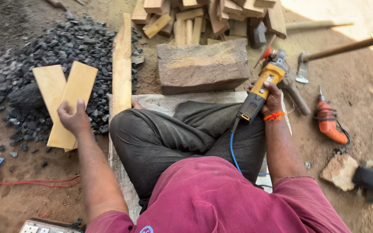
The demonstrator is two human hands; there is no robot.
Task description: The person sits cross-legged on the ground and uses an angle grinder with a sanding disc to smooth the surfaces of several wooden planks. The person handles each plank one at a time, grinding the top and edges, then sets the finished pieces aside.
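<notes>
My left hand (75,117) grips a flat pale wooden board (75,95) out to my left, over a heap of dark gravel. A second similar board (50,86) lies crossed under it on the gravel. My right hand (273,100) holds a yellow and grey angle grinder (262,88) by its body, its red guard pointing away from me beside a big stone block (203,64). A blue cable (233,151) runs from the grinder back over my crossed legs. An orange thread is tied round my right wrist.
A long plank (121,64) lies beside the gravel heap (70,43). Cut wood blocks (203,17) are piled behind the stone. An orange drill (330,123), a hatchet (303,69) with a long handle, a stone (339,171) and a power strip (44,226) lie on the dirt.
</notes>
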